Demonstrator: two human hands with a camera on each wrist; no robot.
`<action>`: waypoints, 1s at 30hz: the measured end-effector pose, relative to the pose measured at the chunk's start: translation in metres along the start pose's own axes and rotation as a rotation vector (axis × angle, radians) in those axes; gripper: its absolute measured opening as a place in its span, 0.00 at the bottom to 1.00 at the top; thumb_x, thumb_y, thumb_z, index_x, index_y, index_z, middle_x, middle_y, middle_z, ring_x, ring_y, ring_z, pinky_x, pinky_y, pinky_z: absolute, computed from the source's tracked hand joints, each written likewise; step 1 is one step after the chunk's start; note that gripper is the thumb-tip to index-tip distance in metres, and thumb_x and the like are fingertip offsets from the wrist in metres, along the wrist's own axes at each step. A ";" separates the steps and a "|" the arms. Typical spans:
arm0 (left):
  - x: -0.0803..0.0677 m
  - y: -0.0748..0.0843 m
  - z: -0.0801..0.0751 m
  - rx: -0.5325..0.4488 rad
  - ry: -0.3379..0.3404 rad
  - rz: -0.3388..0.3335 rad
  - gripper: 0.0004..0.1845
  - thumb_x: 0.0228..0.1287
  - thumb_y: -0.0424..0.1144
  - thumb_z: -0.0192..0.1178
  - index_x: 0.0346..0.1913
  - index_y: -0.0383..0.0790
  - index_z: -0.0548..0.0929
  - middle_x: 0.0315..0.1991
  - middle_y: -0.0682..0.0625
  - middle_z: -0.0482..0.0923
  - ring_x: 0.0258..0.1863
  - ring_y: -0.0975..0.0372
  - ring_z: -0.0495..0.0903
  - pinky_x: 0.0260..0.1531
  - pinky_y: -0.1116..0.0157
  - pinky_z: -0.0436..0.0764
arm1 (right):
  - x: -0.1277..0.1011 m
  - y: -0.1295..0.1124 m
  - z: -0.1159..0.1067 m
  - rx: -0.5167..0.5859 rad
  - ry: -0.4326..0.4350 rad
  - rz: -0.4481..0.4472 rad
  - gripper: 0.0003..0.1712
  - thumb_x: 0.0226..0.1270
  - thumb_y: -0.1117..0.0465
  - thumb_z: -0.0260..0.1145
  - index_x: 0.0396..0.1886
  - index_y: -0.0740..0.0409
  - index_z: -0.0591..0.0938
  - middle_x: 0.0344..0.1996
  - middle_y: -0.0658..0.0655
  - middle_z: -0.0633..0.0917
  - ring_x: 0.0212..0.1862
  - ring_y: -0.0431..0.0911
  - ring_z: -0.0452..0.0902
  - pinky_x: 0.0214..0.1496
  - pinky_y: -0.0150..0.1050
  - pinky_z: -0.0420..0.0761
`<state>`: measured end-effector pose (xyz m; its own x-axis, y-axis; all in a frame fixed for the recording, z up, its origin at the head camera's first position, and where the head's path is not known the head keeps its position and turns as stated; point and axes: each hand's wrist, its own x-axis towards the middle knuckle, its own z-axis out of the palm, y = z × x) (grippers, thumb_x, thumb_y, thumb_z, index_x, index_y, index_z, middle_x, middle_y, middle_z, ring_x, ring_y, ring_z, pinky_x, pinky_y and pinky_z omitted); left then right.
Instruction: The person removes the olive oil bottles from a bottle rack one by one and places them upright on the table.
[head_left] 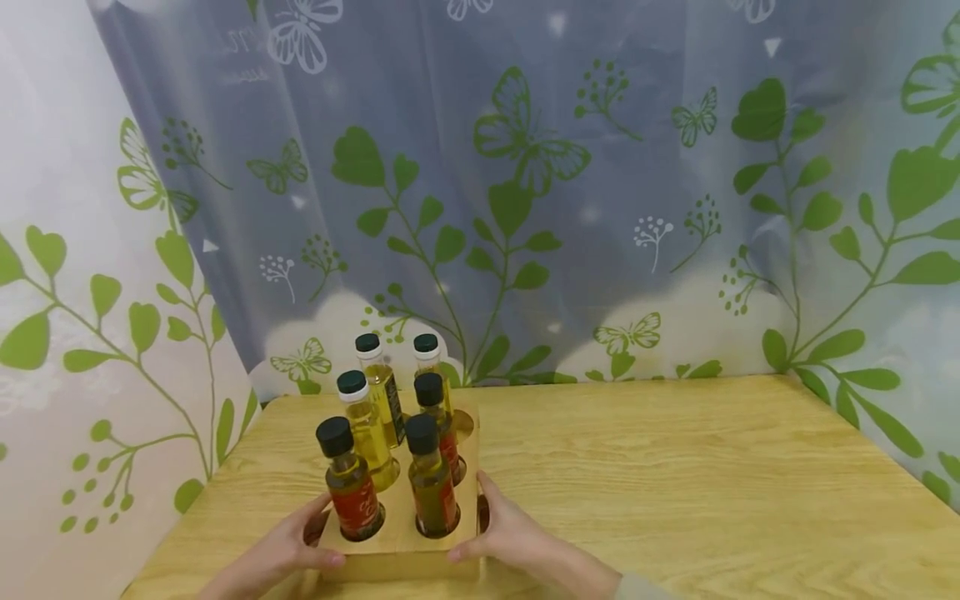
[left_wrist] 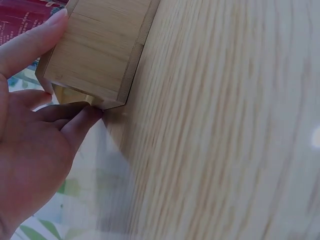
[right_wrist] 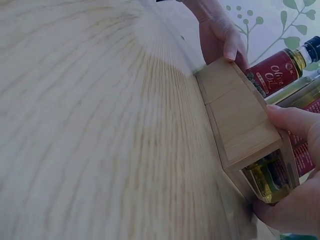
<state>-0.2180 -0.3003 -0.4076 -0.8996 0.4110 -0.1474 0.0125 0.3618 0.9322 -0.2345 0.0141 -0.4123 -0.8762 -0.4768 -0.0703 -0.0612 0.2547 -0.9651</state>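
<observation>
A wooden bottle rack point(head_left: 400, 568) stands on the table with several oil bottles upright in its round holes. At its front are two dark-capped bottles with red labels, the left one point(head_left: 356, 505) and the right one point(head_left: 435, 500). My left hand point(head_left: 277, 546) grips the rack's left end, thumb on the front and fingers at the open side, as the left wrist view also shows. The right hand point(head_left: 517, 533) holds the opposite end likewise. In the right wrist view, "Olive Oil" reads on a red label point(right_wrist: 274, 72).
Behind the front pair stand another red-labelled bottle point(head_left: 447, 442) and paler oil bottles with green caps, such as the middle-left one point(head_left: 367, 429). Wood-grained tabletop point(head_left: 675, 483) stretches to the right. A patterned curtain point(head_left: 555, 250) hangs behind the table.
</observation>
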 end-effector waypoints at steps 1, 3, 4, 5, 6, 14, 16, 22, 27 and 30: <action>0.002 0.001 0.002 -0.004 -0.002 -0.001 0.50 0.58 0.36 0.64 0.67 0.18 0.37 0.62 0.21 0.54 0.61 0.37 0.60 0.56 0.47 0.66 | -0.001 0.001 -0.003 -0.002 0.001 0.002 0.65 0.42 0.62 0.79 0.72 0.69 0.44 0.67 0.77 0.51 0.66 0.69 0.46 0.63 0.64 0.51; 0.005 0.003 0.006 -0.021 -0.011 -0.003 0.51 0.58 0.36 0.64 0.68 0.21 0.36 0.64 0.20 0.50 0.62 0.34 0.56 0.58 0.43 0.62 | -0.003 0.002 -0.009 -0.001 0.004 0.003 0.65 0.42 0.62 0.79 0.72 0.69 0.44 0.67 0.76 0.49 0.67 0.69 0.45 0.63 0.64 0.50; 0.006 0.005 0.008 -0.030 -0.016 -0.003 0.51 0.58 0.36 0.64 0.69 0.22 0.36 0.64 0.20 0.47 0.63 0.33 0.54 0.58 0.41 0.59 | -0.004 0.003 -0.011 -0.002 0.002 0.004 0.65 0.43 0.61 0.78 0.72 0.68 0.44 0.67 0.76 0.49 0.67 0.69 0.44 0.63 0.64 0.50; 0.007 0.006 0.010 -0.038 -0.022 0.000 0.51 0.58 0.35 0.64 0.69 0.23 0.35 0.65 0.20 0.44 0.63 0.32 0.51 0.59 0.40 0.56 | -0.005 0.003 -0.014 0.000 0.000 0.006 0.65 0.43 0.61 0.78 0.72 0.68 0.43 0.68 0.76 0.48 0.67 0.69 0.44 0.63 0.65 0.50; 0.008 0.007 0.011 -0.045 -0.024 0.000 0.51 0.58 0.35 0.64 0.69 0.24 0.35 0.65 0.20 0.42 0.63 0.32 0.48 0.59 0.39 0.55 | -0.006 0.004 -0.017 0.000 -0.004 0.007 0.65 0.43 0.61 0.78 0.72 0.67 0.43 0.68 0.76 0.48 0.67 0.69 0.43 0.63 0.65 0.50; 0.016 0.012 0.023 -0.078 -0.062 0.017 0.51 0.58 0.34 0.63 0.70 0.25 0.35 0.65 0.19 0.36 0.64 0.31 0.41 0.60 0.39 0.50 | -0.017 0.010 -0.034 -0.004 -0.001 0.011 0.65 0.44 0.59 0.78 0.72 0.67 0.43 0.67 0.77 0.48 0.67 0.70 0.43 0.62 0.65 0.52; 0.019 0.014 0.026 -0.070 -0.060 0.013 0.51 0.58 0.34 0.64 0.70 0.26 0.36 0.64 0.19 0.37 0.64 0.31 0.42 0.60 0.39 0.50 | -0.019 0.011 -0.037 0.003 0.001 0.010 0.65 0.45 0.59 0.78 0.72 0.67 0.43 0.67 0.77 0.48 0.67 0.70 0.44 0.62 0.65 0.53; 0.027 0.021 0.035 -0.076 -0.097 0.045 0.51 0.58 0.35 0.64 0.70 0.27 0.36 0.65 0.19 0.38 0.64 0.32 0.42 0.61 0.40 0.52 | -0.027 0.014 -0.049 -0.007 0.012 0.013 0.65 0.46 0.58 0.77 0.72 0.69 0.41 0.65 0.78 0.54 0.66 0.70 0.47 0.62 0.65 0.54; 0.034 0.024 0.044 -0.088 -0.133 0.073 0.51 0.59 0.36 0.64 0.70 0.26 0.36 0.65 0.20 0.37 0.64 0.32 0.42 0.61 0.42 0.52 | -0.035 0.017 -0.060 -0.023 0.021 0.018 0.64 0.48 0.58 0.76 0.72 0.69 0.41 0.65 0.77 0.55 0.65 0.69 0.51 0.61 0.65 0.55; 0.038 0.026 0.048 -0.095 -0.142 0.074 0.51 0.58 0.36 0.64 0.71 0.27 0.36 0.66 0.22 0.36 0.65 0.32 0.42 0.61 0.43 0.53 | -0.039 0.019 -0.067 -0.031 0.023 0.016 0.64 0.48 0.58 0.76 0.72 0.68 0.41 0.66 0.77 0.54 0.65 0.69 0.51 0.61 0.65 0.56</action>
<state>-0.2310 -0.2348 -0.4048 -0.8269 0.5502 -0.1164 0.0290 0.2485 0.9682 -0.2335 0.0935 -0.4113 -0.8881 -0.4529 -0.0789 -0.0620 0.2880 -0.9556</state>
